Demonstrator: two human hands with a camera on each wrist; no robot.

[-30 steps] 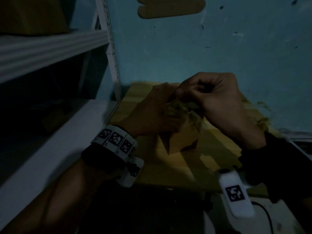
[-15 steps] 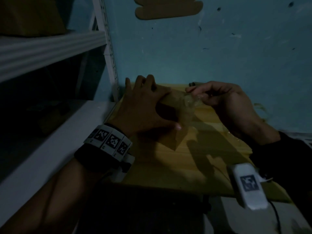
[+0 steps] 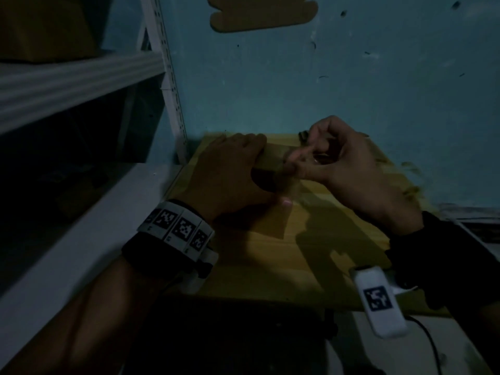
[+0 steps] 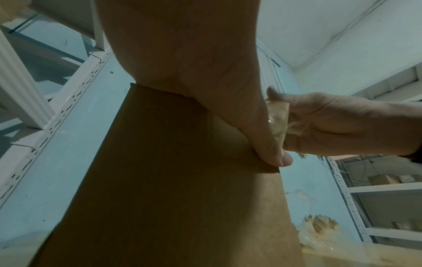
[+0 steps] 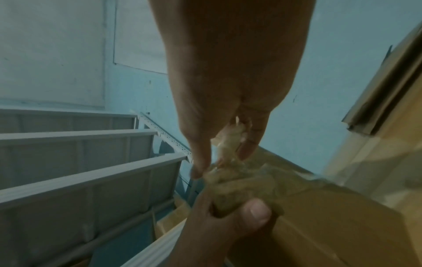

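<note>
My left hand (image 3: pixel 230 169) grips the cardboard piece (image 4: pixel 173 180), thumb curled on one face and fingers wrapped over its top edge, holding it over the yellowish worktop (image 3: pixel 257 272). My right hand (image 3: pixel 341 163) pinches a crumpled strip of clear tape (image 4: pixel 277 121) between thumb and fingertips, just beside my left thumb (the tape's other end runs onto the cardboard). White shelving (image 3: pixel 81 74) stands left, blue wall (image 3: pixel 297 90) behind.

Brn cardboard (image 4: pixel 182 198), clr-yellowish tape (image 4: pixel 277 119), blue wall (image 3: pixel 270 90) w/ dark specks.
</note>
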